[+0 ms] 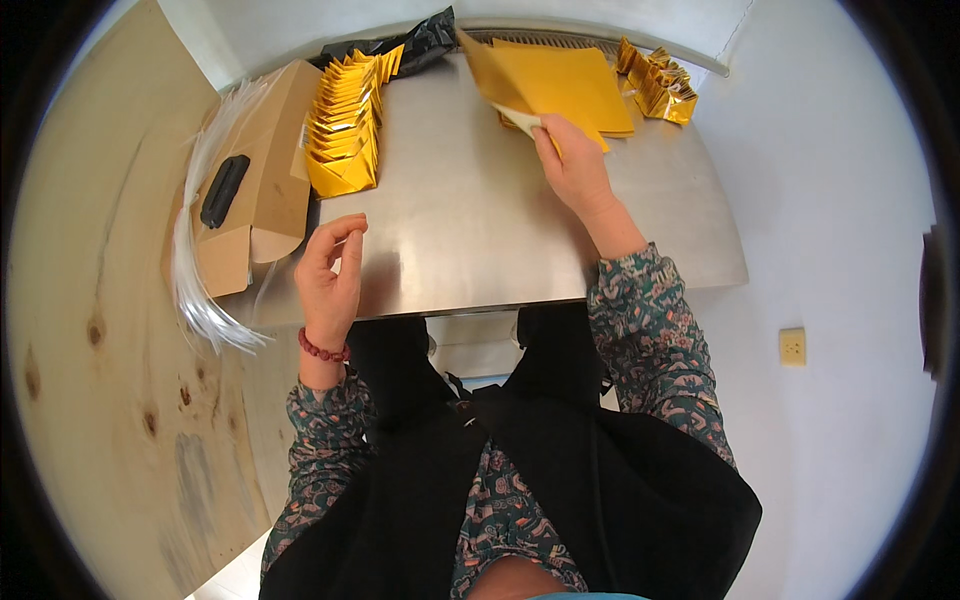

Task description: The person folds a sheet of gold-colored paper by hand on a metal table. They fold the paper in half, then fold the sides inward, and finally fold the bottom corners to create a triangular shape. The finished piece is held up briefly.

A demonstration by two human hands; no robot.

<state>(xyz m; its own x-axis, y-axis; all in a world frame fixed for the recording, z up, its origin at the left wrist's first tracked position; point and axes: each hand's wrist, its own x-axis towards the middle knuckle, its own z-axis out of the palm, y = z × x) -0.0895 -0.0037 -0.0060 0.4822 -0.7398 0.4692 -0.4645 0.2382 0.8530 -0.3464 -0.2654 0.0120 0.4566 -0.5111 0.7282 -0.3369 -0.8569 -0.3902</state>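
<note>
My right hand [578,170] pinches the near edge of a gold foil sheet [493,78], which stands tilted and slightly blurred, its pale underside showing at the corner. Beneath and behind it lies a flat stack of gold sheets [575,82] at the back of the metal table [470,235]. My left hand [330,268], with a red bead bracelet on the wrist, hovers over the table's front left with loosely bent fingers, thumb apart, and nothing visible in them. Beyond it stretches a row of overlapping folded gold foil pieces [343,135].
More folded gold pieces [660,88] sit at the back right. On the left, a cardboard box [275,185] carries a black oblong object [225,191] and a bundle of clear plastic strips [188,270]. A black plastic bag [428,42] lies at the back; a wooden panel [100,280] stands left.
</note>
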